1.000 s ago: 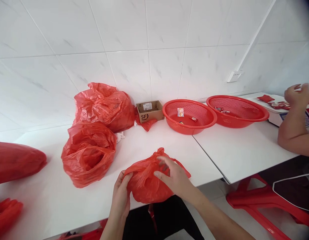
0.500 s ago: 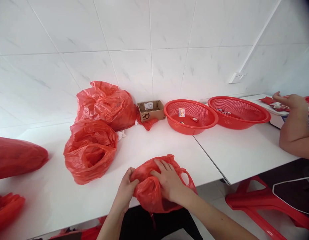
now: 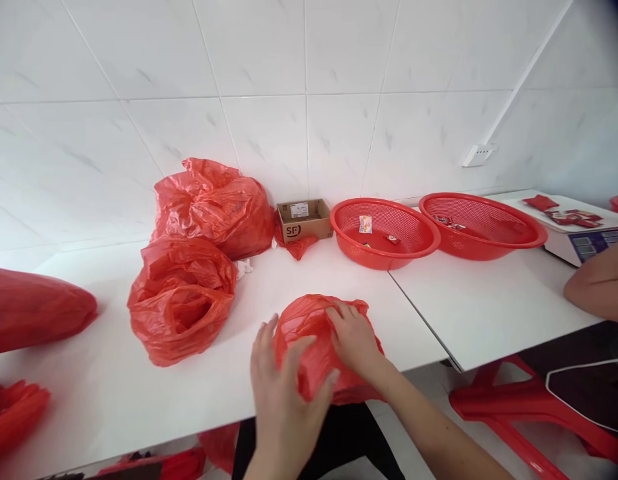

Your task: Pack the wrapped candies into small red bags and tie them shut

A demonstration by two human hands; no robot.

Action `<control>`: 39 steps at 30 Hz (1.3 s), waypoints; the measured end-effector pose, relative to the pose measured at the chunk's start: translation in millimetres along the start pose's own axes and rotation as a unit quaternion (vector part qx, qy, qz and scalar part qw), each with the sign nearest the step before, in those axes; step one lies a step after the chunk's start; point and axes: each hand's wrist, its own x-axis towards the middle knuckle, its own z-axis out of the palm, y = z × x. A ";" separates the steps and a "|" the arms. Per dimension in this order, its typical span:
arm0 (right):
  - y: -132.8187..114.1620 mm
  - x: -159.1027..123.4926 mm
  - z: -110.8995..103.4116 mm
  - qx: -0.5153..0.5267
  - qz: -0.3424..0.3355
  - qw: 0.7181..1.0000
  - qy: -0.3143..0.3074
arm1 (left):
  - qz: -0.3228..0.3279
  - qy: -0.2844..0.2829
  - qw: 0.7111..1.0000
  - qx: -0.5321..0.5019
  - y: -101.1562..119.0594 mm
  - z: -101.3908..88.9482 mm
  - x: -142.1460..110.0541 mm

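While the left hand (image 3: 283, 407) spreads wide in front of the bag (image 3: 321, 347), the right hand (image 3: 353, 337) rests on its right side, fingers bent; I cannot tell if they pinch it. Lying between both hands, the bag seems to overhang the near edge of the surface (image 3: 289, 283), so a tug toward the wrists could drop it, and a digging fingertip could tear it. Its plastic looks thin, glossy and crinkled. Beyond the right hand stand round, perforated baskets (image 3: 383, 257) (image 3: 481, 250).
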 end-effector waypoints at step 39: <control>47.9 22.1 -91.7 0.272 -0.104 0.949 -0.120 | -0.236 -0.205 0.939 0.142 -72.3 -40.1 15.6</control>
